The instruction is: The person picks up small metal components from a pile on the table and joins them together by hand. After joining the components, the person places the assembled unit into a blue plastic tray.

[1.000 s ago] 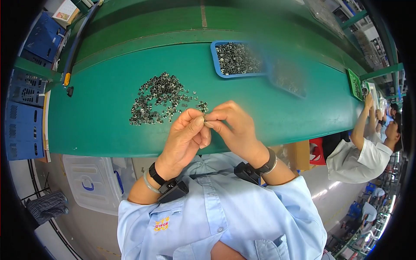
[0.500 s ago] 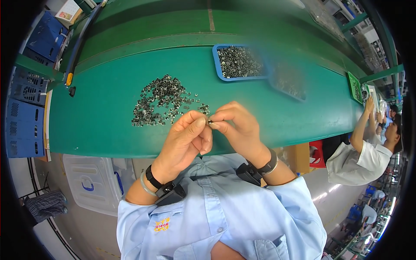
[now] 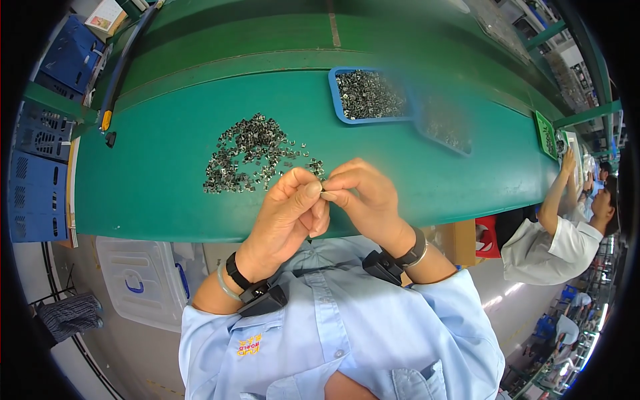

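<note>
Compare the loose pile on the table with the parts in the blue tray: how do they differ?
The loose pile spreads unevenly, with gaps, on the green tabletop; the tray parts lie densely inside the blue tray. The loose pile reaches close to the left hand; the tray parts sit farther away. Both consist of many small, dark, shiny pieces.

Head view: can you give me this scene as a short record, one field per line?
Left hand: thumb and finger pinched together
Right hand: pinched too, fingertips meeting the left's
Held: small dark part, mostly hidden by fingers
Pile: loose dark, shiny parts on the green table
Tray: blue, holding many similar parts, beyond the right hand
Co-worker: pale shirt, far right
</note>
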Motion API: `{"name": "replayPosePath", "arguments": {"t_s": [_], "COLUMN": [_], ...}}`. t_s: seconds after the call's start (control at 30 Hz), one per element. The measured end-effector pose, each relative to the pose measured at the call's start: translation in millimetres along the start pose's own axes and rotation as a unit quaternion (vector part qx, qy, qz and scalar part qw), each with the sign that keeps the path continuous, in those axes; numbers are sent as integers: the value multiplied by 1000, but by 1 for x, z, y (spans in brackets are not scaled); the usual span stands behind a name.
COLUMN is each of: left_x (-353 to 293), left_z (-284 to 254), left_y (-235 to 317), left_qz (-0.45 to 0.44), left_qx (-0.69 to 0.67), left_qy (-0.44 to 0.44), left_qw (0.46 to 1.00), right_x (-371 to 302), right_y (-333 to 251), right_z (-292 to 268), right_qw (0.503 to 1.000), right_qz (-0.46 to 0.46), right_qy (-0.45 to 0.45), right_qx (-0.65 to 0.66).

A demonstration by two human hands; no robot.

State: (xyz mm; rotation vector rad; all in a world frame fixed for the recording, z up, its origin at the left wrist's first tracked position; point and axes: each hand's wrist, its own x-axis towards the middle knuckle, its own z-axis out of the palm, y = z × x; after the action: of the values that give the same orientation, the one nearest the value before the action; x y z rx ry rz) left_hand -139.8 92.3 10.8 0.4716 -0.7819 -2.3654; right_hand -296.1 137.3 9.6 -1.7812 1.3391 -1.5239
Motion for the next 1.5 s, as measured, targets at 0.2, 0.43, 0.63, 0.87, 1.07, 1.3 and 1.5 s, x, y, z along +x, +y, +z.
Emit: {"name": "replayPosePath", "arguments": {"t_s": [0.2, 0.43, 0.63, 0.87, 1.07, 1.3, 1.5], "left_x": [-2, -4, -3, -4, -16, -12, -7], "left_z": [0, -1, -1, -7, -35, -39, -34], "left_y": [6, 8, 8, 20, 20, 18, 16], "left_qz": [-14, -20, -32, 8, 35, 8, -8], "left_qx": [21, 18, 69, 42, 27, 18, 30], "left_qy": [20, 24, 28, 81, 121, 111, 91], "left_qw": [999, 999, 997, 996, 992, 994, 995], "right_x": [-2, -2, -5, 49, 68, 36, 29], "right_y": [4, 4, 5, 38, 66, 51, 47], "right_z": [1, 1, 0, -41, -47, -18, -19], "right_qw": [1000, 998, 997, 987, 966, 940, 949], "right_qz": [-23, -42, -37, -38, 42, 1, 20], "right_qy": [0, -6, -6, 29, -7, -221, -197], "right_qx": [-19, -38, -66, -156, -254, -258, -243]}}
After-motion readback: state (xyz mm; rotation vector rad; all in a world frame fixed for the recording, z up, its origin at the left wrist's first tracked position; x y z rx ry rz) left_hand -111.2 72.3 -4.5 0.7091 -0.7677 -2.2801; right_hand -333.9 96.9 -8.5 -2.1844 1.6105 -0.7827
